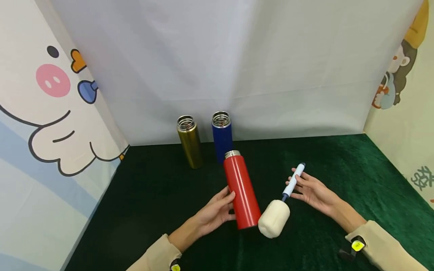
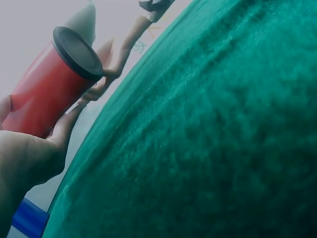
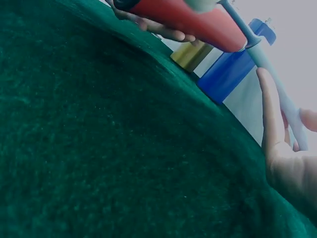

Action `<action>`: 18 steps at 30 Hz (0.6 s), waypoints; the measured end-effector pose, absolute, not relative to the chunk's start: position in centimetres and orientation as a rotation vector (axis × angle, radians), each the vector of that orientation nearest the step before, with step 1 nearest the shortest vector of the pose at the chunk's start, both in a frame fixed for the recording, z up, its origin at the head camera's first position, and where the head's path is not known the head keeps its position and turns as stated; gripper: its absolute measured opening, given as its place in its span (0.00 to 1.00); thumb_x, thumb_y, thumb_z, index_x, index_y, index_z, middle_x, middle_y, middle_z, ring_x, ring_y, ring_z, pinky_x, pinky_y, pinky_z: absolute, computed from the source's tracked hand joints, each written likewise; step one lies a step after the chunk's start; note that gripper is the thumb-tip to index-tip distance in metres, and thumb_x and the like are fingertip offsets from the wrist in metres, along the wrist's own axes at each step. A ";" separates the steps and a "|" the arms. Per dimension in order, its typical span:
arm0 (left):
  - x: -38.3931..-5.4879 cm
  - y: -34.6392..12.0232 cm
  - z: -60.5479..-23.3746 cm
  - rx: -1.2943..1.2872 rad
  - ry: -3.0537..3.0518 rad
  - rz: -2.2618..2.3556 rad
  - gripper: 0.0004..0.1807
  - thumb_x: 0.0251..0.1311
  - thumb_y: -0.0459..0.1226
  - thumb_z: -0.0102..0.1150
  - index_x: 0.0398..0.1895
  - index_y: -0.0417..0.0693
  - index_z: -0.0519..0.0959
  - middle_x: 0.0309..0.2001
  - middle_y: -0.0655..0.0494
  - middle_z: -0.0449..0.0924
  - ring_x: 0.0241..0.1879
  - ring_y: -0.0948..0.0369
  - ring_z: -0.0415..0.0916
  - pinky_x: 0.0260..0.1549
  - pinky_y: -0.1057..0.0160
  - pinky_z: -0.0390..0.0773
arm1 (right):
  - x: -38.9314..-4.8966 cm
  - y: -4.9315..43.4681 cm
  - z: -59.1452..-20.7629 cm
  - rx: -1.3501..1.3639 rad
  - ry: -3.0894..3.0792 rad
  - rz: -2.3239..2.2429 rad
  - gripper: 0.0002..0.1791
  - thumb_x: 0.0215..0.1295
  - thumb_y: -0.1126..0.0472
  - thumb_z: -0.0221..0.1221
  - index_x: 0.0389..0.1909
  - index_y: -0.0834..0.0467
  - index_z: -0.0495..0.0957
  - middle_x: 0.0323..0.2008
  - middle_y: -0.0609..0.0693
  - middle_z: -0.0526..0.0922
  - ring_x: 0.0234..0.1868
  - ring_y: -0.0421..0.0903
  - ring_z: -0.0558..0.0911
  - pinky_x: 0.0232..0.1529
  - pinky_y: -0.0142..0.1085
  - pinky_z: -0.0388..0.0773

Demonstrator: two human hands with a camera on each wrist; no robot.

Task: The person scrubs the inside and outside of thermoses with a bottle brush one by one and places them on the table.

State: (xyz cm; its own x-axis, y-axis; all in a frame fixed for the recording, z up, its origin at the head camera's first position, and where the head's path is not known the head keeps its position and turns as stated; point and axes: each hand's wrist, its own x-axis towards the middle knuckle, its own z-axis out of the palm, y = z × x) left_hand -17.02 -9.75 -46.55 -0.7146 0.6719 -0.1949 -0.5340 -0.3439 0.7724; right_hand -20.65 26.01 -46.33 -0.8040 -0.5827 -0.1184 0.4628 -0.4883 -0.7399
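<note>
My left hand (image 1: 216, 210) grips a red vacuum flask (image 1: 241, 190) around its lower half. The flask tilts, its uncapped metal mouth leaning up and to the left; in the left wrist view its dark base (image 2: 78, 53) faces the camera. In my right hand (image 1: 313, 191) a bottle brush (image 1: 294, 181) is held by its pale handle, between thumb and fingers. The brush's white sponge head (image 1: 274, 219) points down, beside the flask's lower end. From the head view I cannot tell whether sponge and flask touch.
Behind the red flask stand a gold flask (image 1: 190, 145) and a blue flask (image 1: 222, 139), both upright and without lids. A dark green cloth (image 1: 152, 210) covers the table. White curtain (image 1: 237, 56) hangs along the back, with printed cartoon panels at both sides.
</note>
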 end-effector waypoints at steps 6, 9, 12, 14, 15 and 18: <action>-16.5 -9.4 -46.3 0.197 1.071 2.042 0.33 0.80 0.44 0.43 0.82 0.57 0.46 0.71 0.54 0.68 0.64 0.58 0.73 0.59 0.51 0.78 | -22.5 24.4 -45.6 0.055 0.893 -2.433 0.20 0.82 0.61 0.43 0.69 0.48 0.51 0.54 0.50 0.77 0.55 0.44 0.82 0.61 0.38 0.81; -16.2 -9.2 -46.3 0.190 1.071 2.033 0.34 0.79 0.43 0.44 0.82 0.58 0.46 0.72 0.53 0.66 0.64 0.57 0.73 0.58 0.53 0.78 | -23.6 23.2 -45.0 0.169 0.724 -2.542 0.17 0.80 0.63 0.47 0.64 0.49 0.57 0.52 0.52 0.78 0.54 0.46 0.83 0.63 0.39 0.80; -16.1 -9.1 -46.4 0.187 1.082 2.045 0.35 0.78 0.41 0.47 0.82 0.59 0.45 0.71 0.53 0.65 0.63 0.57 0.74 0.57 0.54 0.79 | -24.3 22.3 -44.7 0.252 0.596 -2.617 0.15 0.79 0.63 0.49 0.60 0.51 0.60 0.51 0.54 0.80 0.53 0.48 0.83 0.69 0.39 0.74; -16.0 -9.1 -46.5 0.182 1.084 2.059 0.37 0.77 0.39 0.48 0.81 0.60 0.45 0.70 0.53 0.66 0.62 0.57 0.74 0.57 0.54 0.79 | -24.4 21.8 -44.6 0.307 0.523 -2.652 0.17 0.78 0.63 0.51 0.61 0.50 0.60 0.50 0.55 0.81 0.53 0.50 0.84 0.73 0.38 0.68; -16.0 -9.2 -46.5 0.177 1.081 2.067 0.37 0.76 0.38 0.49 0.81 0.61 0.45 0.70 0.53 0.66 0.63 0.57 0.74 0.57 0.53 0.79 | -24.4 21.7 -44.6 0.332 0.505 -2.661 0.19 0.78 0.63 0.51 0.63 0.49 0.59 0.50 0.55 0.81 0.53 0.50 0.84 0.75 0.37 0.65; -16.0 -9.4 -46.5 0.159 1.062 2.089 0.38 0.75 0.37 0.50 0.81 0.60 0.46 0.71 0.53 0.65 0.64 0.57 0.73 0.60 0.52 0.77 | -24.1 21.6 -44.9 0.383 0.476 -2.660 0.22 0.77 0.63 0.52 0.65 0.47 0.58 0.50 0.55 0.81 0.54 0.49 0.83 0.75 0.37 0.64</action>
